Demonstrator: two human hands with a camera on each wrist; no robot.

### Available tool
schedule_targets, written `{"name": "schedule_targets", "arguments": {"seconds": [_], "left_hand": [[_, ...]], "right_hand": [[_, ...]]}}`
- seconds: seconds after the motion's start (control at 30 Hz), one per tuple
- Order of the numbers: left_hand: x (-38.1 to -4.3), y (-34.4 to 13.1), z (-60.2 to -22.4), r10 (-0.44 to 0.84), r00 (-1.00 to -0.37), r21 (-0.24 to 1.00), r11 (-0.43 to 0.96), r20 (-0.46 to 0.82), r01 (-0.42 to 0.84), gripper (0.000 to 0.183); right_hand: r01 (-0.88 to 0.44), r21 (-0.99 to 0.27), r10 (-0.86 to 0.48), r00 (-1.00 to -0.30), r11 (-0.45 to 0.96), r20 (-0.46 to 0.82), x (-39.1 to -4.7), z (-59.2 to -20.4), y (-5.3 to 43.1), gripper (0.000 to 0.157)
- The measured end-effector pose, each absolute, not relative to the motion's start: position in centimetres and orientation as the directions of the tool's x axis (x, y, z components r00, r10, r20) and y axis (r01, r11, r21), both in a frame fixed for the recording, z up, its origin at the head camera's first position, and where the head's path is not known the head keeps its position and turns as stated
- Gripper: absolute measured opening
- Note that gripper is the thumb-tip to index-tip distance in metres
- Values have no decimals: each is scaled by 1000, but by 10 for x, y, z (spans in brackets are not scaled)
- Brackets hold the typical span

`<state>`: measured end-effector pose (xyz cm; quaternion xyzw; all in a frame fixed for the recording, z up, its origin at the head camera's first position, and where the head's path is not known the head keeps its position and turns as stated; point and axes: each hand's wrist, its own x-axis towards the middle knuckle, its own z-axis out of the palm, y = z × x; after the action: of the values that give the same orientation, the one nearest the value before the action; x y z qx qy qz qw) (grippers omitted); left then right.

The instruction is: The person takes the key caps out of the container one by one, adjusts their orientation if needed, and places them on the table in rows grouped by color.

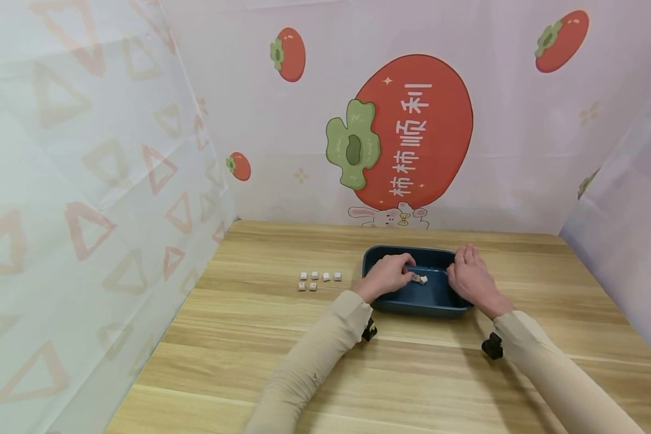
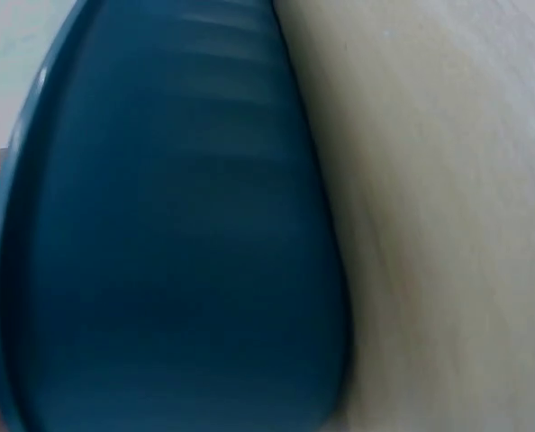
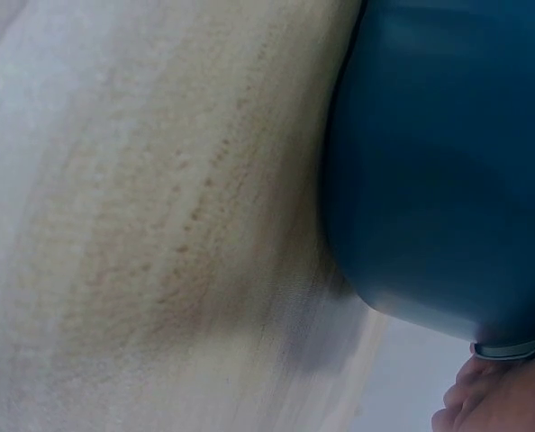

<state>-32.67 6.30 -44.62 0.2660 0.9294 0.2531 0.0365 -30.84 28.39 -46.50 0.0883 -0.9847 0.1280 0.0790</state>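
A dark blue rectangular tray [image 1: 420, 310] stands on the table in the head view. Inside it, two small keycap-like pieces lie close together, a brownish one [image 1: 415, 278] and a whitish one [image 1: 424, 279]. My left hand [image 1: 386, 276] reaches over the tray's left side, its thumb tip right beside the brownish piece and a gap showing between thumb and index finger. At the right end, my right hand [image 1: 473, 280] grips the rim, thumb on the inner side. Both wrist views show mostly the tray's outer wall [image 2: 177, 225], with right-hand fingers [image 3: 484, 396] at the rim.
Left of the tray, several similar small pieces [image 1: 314, 275] sit in two short rows on the wooden table [image 1: 239, 337]. A printed cloth [image 1: 282, 120] hangs behind the table's back edge, with more cloth [image 1: 87, 181] along the left and right sides.
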Motion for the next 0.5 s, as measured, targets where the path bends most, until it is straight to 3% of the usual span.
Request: {"name": "schedule_targets", "arguments": {"seconds": [0.5], "left_hand": [[-336,77,-465,500,-866,512,736,32,443,22]], "right_hand": [[-185,-238,-149,-975,953,163,-307,-463,283,54]]}}
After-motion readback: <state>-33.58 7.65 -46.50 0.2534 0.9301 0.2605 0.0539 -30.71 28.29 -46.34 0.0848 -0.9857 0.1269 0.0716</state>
